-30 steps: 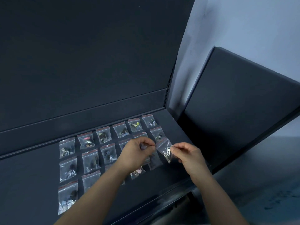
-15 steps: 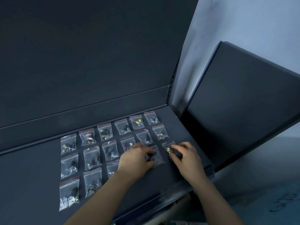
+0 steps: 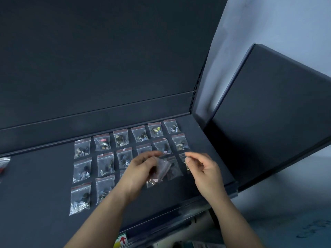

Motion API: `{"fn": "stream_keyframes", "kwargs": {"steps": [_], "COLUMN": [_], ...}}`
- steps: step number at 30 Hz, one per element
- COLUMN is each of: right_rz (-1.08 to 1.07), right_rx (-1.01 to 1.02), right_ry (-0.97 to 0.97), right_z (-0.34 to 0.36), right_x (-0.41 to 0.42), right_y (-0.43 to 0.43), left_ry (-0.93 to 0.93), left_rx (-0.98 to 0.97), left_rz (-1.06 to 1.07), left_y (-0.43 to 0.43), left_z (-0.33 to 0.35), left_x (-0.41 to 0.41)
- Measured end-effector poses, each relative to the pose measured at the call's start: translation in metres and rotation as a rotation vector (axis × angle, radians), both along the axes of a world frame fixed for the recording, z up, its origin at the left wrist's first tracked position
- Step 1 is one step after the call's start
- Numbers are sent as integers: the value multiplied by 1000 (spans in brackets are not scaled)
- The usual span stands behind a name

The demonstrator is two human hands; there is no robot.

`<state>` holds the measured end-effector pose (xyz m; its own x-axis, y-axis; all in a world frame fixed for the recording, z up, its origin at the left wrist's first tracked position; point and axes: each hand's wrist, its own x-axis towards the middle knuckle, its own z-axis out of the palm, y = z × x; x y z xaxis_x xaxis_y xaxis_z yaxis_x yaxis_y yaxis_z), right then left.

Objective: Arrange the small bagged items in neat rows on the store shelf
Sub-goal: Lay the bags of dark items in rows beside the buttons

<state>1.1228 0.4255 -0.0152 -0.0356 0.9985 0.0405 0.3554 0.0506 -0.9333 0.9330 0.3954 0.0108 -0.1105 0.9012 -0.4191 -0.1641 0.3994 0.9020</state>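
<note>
Both my bare forearms reach up from the bottom edge. My left hand [image 3: 141,169] is turned back-up, its fingers [image 3: 152,154] curled forward and blurred, so I can't judge its grip. My right hand [image 3: 202,169] hovers beside it, palm turned inward, thumb and forefinger pinched together, other fingers loosely bent.

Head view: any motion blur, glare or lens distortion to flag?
Head view: dim, bluish light; the left hand and the clear plastic bag in its grip are motion-smeared, the right hand softer too; small glints on the resting clear red-sealed bags; wide-angle bending of the dark metal shelf edges.
</note>
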Motion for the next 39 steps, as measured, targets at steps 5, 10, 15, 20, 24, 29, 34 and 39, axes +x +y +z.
{"fn": "stream_keyframes", "kwargs": {"steps": [5, 10, 15, 20, 24, 29, 34, 39], "right_rz": [257, 392, 417, 444, 408, 530, 623, 635], "right_rx": [-254, -300, -261, -184, -132, -150, -203, -189], "right_ry": [231, 191, 189, 184, 204, 125, -28, -169], "right_z": [29, 34, 36, 46, 50, 49, 37, 18], "right_x": [-27, -45, -65, -94, -114, -143, -171, -196], "right_y": [-14, -23, -34, -53, -64, -78, -89, -103], "left_ry": [-259, -258, -139, -28, -33, 204, 322, 547], "left_rx": [65, 102, 96, 54, 51, 34, 45, -4], "left_rz": [174, 296, 275, 247, 251, 172, 180, 76], "left_y": [-24, -48, -75, -101, -126, -144, -161, -170], "left_z": [13, 14, 17, 21, 25, 21, 11, -12], "left_x": [-10, -18, -33, -65, -92, -118, -144, -161]}}
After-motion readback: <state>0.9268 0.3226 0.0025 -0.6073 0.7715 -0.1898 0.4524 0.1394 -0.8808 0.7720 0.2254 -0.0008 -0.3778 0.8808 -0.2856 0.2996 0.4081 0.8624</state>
